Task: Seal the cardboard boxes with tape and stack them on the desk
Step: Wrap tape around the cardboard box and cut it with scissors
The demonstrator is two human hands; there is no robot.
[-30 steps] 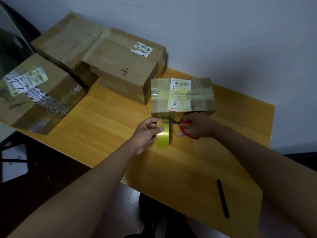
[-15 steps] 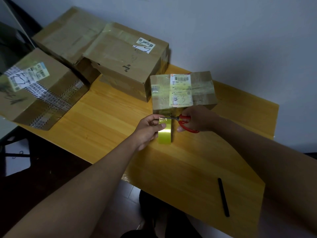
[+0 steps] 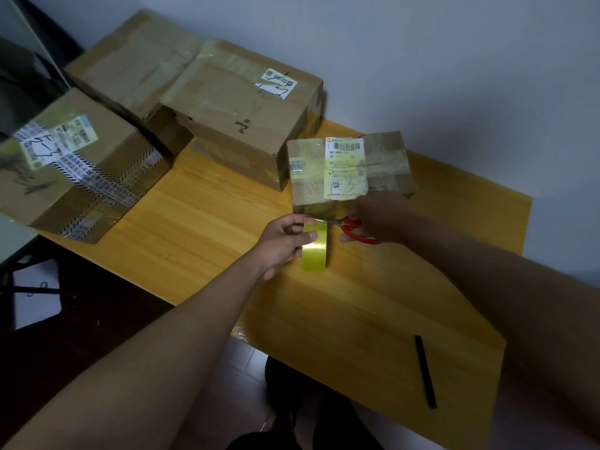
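Observation:
A small cardboard box (image 3: 383, 167) with white labels and clear tape across its top sits on the wooden desk (image 3: 201, 222). Just in front of it my left hand (image 3: 282, 241) grips a yellow tape roll (image 3: 315, 251) standing on edge. My right hand (image 3: 380, 216) holds red-handled scissors (image 3: 354, 227), their blades pointing left at the top of the roll, right by the box's near face. A medium box (image 3: 240, 115) stands behind and left of the small one.
A large flat box (image 3: 136, 63) lies at the far left corner and a box with striped tape (image 3: 74, 170) overhangs the desk's left edge. A black pen (image 3: 425, 371) lies near the front right. The wall runs close behind the boxes.
The tape roll in my left hand has drawn a little away from the small box toward me. The scissors stay at the top of the roll. The boxes have not moved.

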